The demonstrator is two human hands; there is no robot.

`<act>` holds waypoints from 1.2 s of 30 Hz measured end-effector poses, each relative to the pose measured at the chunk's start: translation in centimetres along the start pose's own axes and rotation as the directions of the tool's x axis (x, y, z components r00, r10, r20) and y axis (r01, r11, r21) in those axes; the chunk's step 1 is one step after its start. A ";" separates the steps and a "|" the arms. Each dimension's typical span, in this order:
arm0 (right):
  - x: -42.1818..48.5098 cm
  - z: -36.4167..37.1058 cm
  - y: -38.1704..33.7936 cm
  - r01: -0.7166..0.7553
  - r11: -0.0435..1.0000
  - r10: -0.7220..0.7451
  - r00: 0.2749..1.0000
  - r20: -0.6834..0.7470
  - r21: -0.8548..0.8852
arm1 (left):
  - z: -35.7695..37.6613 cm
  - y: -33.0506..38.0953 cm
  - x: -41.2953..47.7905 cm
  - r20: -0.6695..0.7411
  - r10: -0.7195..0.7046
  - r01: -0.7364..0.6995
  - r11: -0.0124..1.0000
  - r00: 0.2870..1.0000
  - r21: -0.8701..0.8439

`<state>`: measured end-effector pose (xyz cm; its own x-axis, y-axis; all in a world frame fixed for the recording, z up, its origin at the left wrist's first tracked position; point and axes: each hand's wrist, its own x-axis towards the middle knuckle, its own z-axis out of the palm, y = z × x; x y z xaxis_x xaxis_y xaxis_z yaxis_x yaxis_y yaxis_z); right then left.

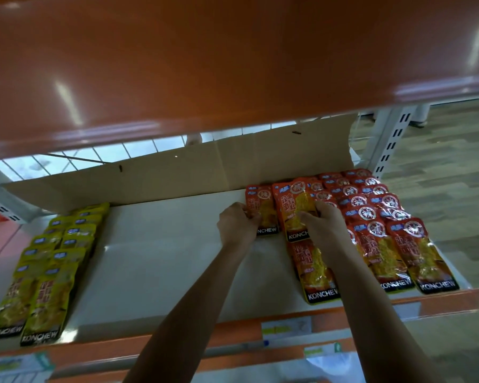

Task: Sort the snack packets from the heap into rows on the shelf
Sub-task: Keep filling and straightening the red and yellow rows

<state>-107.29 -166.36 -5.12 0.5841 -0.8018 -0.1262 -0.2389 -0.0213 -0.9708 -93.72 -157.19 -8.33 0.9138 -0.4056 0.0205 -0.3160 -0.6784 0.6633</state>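
Upper shelf (205,64): orange and glossy, it fills the top of the view and overhangs the work area.
Shelf (163,258): a white board with a wide bare stretch through the middle, between the two colours.
Cardboard sheet (177,172): stands along the back edge of the shelf, behind the packets.
Red rows (385,217): KONCHEW packets overlapped front to back on the right side; the two outer rows look full, and the one beside them is only partly laid.
Yellow rows (53,258): two overlapped rows of the same brand on the far left, well apart from the red.
Right hand (322,225): fingers and thumb curled round the second red packet (295,217) at the back of the partly laid row.
Left hand (237,225): fingertips pinch the left edge of the leftmost red packet (264,214), which lies just beside the other near the cardboard.
Heap: not in view, so what is left to sort cannot be told.
Progress: well along by the look of it. Both colours are separated and mostly ranked; still to do are the two packets in hand and filling the inner red rows.
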 end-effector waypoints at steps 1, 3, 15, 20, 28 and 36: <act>0.0 0.0 0.0 0.006 1.000 -0.006 1.000 0.004 -0.005 | 0.0 0.1 0.0 -0.006 0.009 -0.009 1.000 1.000 0.018; 0.1 0.0 -0.2 0.024 1.000 -0.024 1.000 0.009 -0.017 | 0.1 0.3 -0.1 -0.015 0.027 -0.026 0.998 1.000 0.063; 0.1 1.0 -0.8 0.081 0.989 -0.075 0.996 0.053 -0.125 | -0.4 0.7 -0.6 -0.066 0.218 -0.225 0.967 0.974 -0.118; 0.0 2.4 -0.6 0.140 0.962 -0.128 0.990 0.064 -0.233 | -0.6 1.1 -0.9 0.089 0.065 -0.014 0.872 0.994 -0.489; 0.4 2.3 -0.4 0.184 0.858 -0.211 0.978 -0.002 -0.479 | -1.0 -1.4 -0.5 0.082 -0.040 0.074 0.882 0.996 -0.466; 0.1 2.8 0.2 0.248 0.743 -0.288 0.957 0.038 -0.621 | -0.1 -1.7 -1.1 0.037 0.039 -0.026 0.952 0.999 -0.306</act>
<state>-105.07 -164.81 -5.89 0.6571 -0.7386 0.1508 -0.5148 -0.5858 -0.6259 -94.15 -155.52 -9.45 0.8906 -0.4545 0.0190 -0.2467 -0.4476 0.8595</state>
